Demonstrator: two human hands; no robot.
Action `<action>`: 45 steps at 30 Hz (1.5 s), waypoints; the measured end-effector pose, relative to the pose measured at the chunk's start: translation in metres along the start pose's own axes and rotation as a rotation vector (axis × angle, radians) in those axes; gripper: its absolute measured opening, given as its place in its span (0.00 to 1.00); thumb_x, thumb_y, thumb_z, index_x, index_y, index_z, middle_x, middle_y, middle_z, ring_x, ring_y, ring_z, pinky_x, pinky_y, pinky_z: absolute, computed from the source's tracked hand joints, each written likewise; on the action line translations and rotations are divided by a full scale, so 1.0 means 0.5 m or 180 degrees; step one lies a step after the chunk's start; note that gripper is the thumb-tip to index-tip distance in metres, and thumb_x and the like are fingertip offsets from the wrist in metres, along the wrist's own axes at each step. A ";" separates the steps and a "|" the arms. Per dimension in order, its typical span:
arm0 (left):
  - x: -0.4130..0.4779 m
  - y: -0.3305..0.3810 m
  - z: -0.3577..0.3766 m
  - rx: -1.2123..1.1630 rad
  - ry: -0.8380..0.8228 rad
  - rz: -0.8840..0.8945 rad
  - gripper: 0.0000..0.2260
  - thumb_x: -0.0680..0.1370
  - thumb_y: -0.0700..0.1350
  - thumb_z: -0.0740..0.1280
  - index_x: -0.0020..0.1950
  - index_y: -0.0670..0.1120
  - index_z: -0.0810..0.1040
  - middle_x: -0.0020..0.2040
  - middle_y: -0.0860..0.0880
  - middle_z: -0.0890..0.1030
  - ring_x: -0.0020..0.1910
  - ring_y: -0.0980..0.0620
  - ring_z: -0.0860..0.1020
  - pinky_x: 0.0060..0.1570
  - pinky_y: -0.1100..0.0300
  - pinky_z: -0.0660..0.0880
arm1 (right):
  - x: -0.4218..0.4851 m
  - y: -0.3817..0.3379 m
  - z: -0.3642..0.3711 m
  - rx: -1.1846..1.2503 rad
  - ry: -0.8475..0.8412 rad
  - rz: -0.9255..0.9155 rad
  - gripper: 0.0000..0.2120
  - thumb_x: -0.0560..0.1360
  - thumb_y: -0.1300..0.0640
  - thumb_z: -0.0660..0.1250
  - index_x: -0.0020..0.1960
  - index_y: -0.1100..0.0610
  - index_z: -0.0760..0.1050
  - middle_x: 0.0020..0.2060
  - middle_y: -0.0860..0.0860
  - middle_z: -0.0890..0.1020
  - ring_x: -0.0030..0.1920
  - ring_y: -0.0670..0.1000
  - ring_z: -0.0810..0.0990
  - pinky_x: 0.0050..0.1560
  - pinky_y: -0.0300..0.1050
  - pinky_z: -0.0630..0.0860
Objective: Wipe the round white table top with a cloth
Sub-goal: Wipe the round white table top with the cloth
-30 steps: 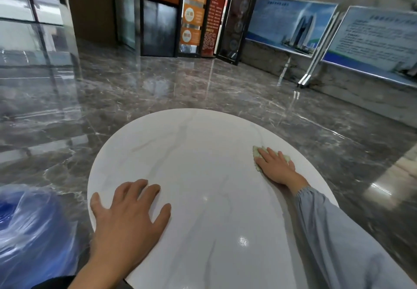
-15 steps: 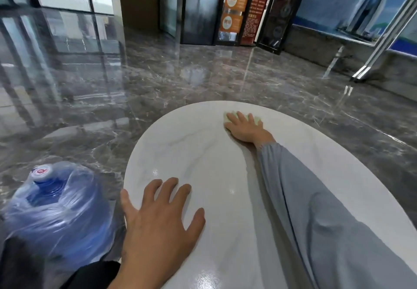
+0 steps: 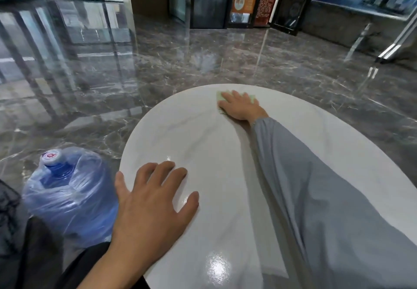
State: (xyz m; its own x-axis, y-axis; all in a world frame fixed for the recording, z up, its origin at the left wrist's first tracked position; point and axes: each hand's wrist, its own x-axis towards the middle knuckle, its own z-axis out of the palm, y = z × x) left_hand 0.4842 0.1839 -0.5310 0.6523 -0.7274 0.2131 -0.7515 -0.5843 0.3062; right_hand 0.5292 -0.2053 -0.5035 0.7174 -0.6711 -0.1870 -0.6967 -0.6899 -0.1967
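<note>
The round white table top [image 3: 225, 153] with faint grey veins fills the middle of the head view. My right hand [image 3: 240, 107] presses flat on a pale green cloth [image 3: 220, 96] close to the table's far edge; most of the cloth is hidden under the fingers. A grey sleeve covers that arm across the table. My left hand [image 3: 151, 203] rests flat with spread fingers on the near left part of the top, holding nothing.
A blue water bottle [image 3: 67, 194] wrapped in clear plastic stands on the floor just left of the table. Glossy dark marble floor [image 3: 203, 58] surrounds the table. Glass doors, signs and display boards line the far walls.
My right hand has slid the cloth from the table's right side to its far edge. The view has swung left, bringing the water bottle fully into sight. My left hand stays planted.
</note>
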 end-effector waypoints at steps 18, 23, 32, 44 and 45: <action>0.183 -0.122 0.002 -0.0561 0.0110 0.1003 0.13 0.77 0.69 0.61 0.55 0.68 0.78 0.56 0.68 0.76 0.58 0.60 0.74 0.61 0.47 0.65 | -0.076 0.444 -0.073 0.0103 0.0191 0.1711 0.31 0.81 0.35 0.47 0.82 0.35 0.48 0.84 0.43 0.45 0.83 0.61 0.41 0.77 0.71 0.39; 0.186 -0.129 0.010 -0.0646 0.0147 0.1000 0.12 0.76 0.69 0.62 0.55 0.68 0.78 0.56 0.68 0.75 0.59 0.61 0.74 0.64 0.47 0.64 | 0.062 0.273 -0.075 0.0040 0.0134 0.1062 0.31 0.82 0.35 0.47 0.83 0.36 0.48 0.84 0.43 0.45 0.83 0.60 0.40 0.78 0.70 0.38; 0.193 -0.137 0.011 -0.0619 0.0154 0.0981 0.11 0.76 0.67 0.63 0.56 0.68 0.77 0.56 0.67 0.75 0.59 0.61 0.73 0.63 0.48 0.64 | 0.120 -0.164 0.019 -0.0324 -0.0185 -0.0869 0.31 0.81 0.33 0.46 0.83 0.35 0.48 0.84 0.42 0.46 0.84 0.57 0.41 0.78 0.67 0.37; 0.190 -0.132 0.001 -0.0395 0.0019 0.0980 0.14 0.78 0.69 0.59 0.60 0.70 0.75 0.59 0.67 0.73 0.60 0.60 0.71 0.65 0.48 0.62 | 0.078 -0.152 0.012 -0.0155 -0.0102 -0.0771 0.31 0.81 0.33 0.48 0.83 0.36 0.50 0.84 0.44 0.49 0.84 0.57 0.45 0.79 0.66 0.41; 0.188 -0.131 0.004 -0.0400 0.0026 0.0964 0.14 0.78 0.69 0.59 0.60 0.69 0.76 0.59 0.67 0.74 0.61 0.60 0.71 0.65 0.49 0.62 | 0.083 -0.128 0.008 -0.0154 -0.0063 -0.0625 0.31 0.81 0.34 0.48 0.83 0.36 0.50 0.85 0.44 0.49 0.84 0.57 0.45 0.79 0.67 0.42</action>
State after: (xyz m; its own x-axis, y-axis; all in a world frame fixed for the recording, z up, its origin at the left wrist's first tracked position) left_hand 0.5945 0.1528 -0.5329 0.4023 -0.8580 0.3193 -0.8938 -0.2926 0.3398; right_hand 0.6037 -0.1879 -0.5024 0.8390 -0.5172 -0.1687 -0.5424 -0.8195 -0.1849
